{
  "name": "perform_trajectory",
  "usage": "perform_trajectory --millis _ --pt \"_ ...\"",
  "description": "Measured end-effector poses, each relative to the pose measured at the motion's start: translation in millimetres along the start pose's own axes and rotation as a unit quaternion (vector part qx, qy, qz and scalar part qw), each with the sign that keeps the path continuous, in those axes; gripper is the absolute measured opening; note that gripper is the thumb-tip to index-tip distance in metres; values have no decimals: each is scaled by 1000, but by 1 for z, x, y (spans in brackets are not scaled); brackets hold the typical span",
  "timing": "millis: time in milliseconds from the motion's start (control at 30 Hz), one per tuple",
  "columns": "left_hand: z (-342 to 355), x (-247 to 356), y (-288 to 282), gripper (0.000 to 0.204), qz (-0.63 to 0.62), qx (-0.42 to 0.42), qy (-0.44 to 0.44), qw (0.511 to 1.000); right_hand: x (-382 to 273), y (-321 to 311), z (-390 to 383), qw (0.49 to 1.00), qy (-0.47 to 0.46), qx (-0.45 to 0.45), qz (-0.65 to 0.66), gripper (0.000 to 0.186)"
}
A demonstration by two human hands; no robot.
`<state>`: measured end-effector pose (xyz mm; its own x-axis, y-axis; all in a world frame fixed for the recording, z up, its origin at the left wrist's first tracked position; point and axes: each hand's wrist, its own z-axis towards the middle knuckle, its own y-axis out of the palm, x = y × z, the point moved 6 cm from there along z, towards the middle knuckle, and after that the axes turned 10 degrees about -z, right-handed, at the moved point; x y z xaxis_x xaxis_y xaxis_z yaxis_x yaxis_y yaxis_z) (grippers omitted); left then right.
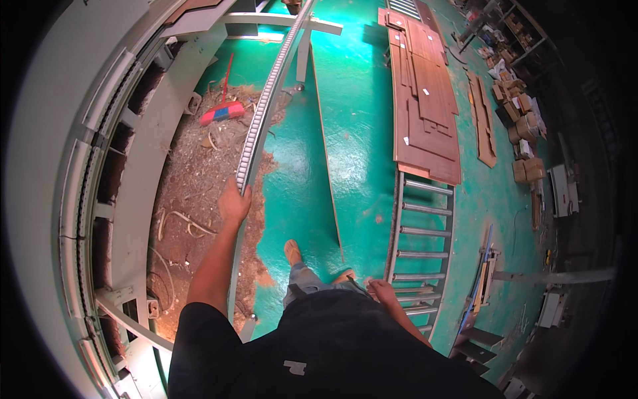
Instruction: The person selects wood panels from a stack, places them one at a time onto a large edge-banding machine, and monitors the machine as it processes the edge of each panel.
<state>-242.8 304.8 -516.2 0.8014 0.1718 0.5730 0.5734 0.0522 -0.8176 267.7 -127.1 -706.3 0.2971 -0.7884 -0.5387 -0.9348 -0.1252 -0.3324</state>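
A long, narrow roller rail (269,93) on a metal frame runs away from me on the left. My left hand (234,203) is closed over its near part, thumb and fingers on either side of the rollers. Low at my right side, my right hand (381,290) is held with fingers curled, beside the frame of a wide roller conveyor (425,231). A thin dark strip shows near these fingers; whether they hold it I cannot tell. Between the rail and the conveyor, a long thin board edge (324,139) extends across the green floor (359,199).
Brown wood panels (425,100) lie stacked on the conveyor's far part. Left of the rail, sawdust and scraps (199,173) cover the floor, with a red broom (222,113). A large machine (100,179) lines the left. Cardboard boxes (525,126) stand at the far right.
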Motion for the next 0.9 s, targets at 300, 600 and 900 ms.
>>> perform_trajectory --millis 300,600,900 --pt "-46 -32 0 50 76 59 -29 995 48 -46 -46 974 -14 -23 -225 38" --pt "-121 -61 -17 69 188 54 -235 952 126 -144 -93 987 1 -162 12 25" --pt "-83 -76 4 106 212 37 -320 923 114 -194 -63 991 36 -124 33 21"
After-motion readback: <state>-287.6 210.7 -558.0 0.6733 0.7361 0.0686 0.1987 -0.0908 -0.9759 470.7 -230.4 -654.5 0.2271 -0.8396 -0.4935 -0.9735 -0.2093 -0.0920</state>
